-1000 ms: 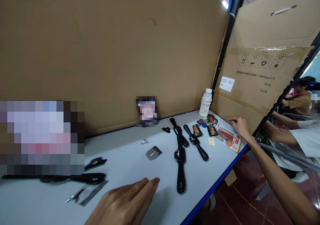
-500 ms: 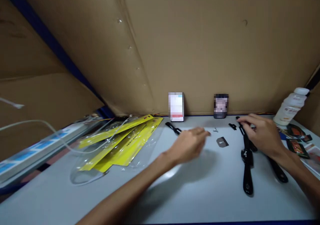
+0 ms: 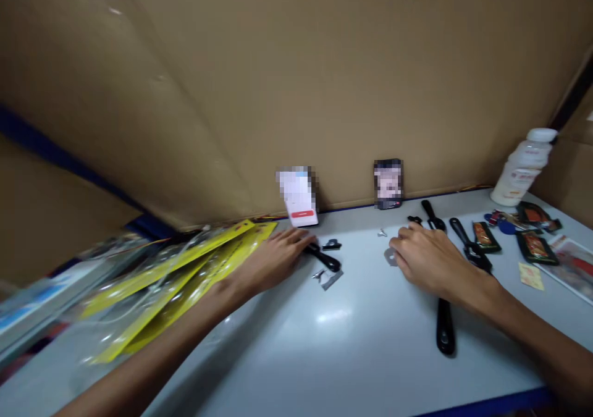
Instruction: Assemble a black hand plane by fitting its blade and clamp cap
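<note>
right hand (image 3: pixel 427 257) partly over grey plate (image 3: pixel 390 257)

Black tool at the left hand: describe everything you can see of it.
The black tool looks glossy, plastic or painted metal. One handle shows, widening to a rounded end that points right and towards the wearer; the left hand hides the rest. It lies on the pale table; finger contact is unclear.

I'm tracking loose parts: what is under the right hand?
A flat grey metal plate shows partly beside the right hand; a glossy black handle emerges on its near side. Their covered parts, and any contact, cannot be seen.
</note>
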`<state>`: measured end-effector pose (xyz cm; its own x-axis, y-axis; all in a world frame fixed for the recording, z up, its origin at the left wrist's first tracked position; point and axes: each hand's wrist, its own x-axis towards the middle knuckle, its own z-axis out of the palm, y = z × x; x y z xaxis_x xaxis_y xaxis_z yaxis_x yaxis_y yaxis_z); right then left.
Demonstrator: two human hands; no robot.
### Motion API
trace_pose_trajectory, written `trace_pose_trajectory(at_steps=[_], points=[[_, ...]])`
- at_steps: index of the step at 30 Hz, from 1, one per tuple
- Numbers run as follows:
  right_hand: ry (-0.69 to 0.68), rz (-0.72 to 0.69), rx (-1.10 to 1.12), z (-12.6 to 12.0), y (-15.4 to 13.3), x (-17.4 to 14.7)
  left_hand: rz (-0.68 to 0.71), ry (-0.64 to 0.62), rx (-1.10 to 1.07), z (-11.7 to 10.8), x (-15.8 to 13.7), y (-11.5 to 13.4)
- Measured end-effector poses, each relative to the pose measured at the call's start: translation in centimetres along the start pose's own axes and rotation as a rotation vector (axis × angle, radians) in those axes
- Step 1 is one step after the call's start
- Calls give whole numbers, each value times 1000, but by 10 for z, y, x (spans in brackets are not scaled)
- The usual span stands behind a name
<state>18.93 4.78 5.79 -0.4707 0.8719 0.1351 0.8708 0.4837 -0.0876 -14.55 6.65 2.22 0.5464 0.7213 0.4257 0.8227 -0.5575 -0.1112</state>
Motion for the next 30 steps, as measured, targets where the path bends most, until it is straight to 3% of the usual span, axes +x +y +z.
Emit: trace_pose_trajectory(at_steps=[4, 7, 10, 12, 13, 18, 24, 30], points=[[-10, 353, -120, -27, 49, -6, 75, 36, -2, -1, -1, 22], [-26, 579, -172, -43, 97, -13, 204, 13, -106, -4, -7, 68], [-54, 695, -177, -47, 127, -18, 379, -29, -198, -7, -3, 123], [-79, 701, -149, -41, 131, -16, 410, -58, -172, -6, 11, 152], [-90, 686, -128, -36, 129, -14, 422, -11, -170, -5, 20, 162], [-95, 556, -8, -3, 106, 2, 353, -137, -248, -1, 60, 181], [-81, 558, 122, 23, 100, 28, 381, -322, -342, 2, 51, 211], [45, 632, 271, 36, 111, 46, 387, -372, -363, 8, 46, 220]])
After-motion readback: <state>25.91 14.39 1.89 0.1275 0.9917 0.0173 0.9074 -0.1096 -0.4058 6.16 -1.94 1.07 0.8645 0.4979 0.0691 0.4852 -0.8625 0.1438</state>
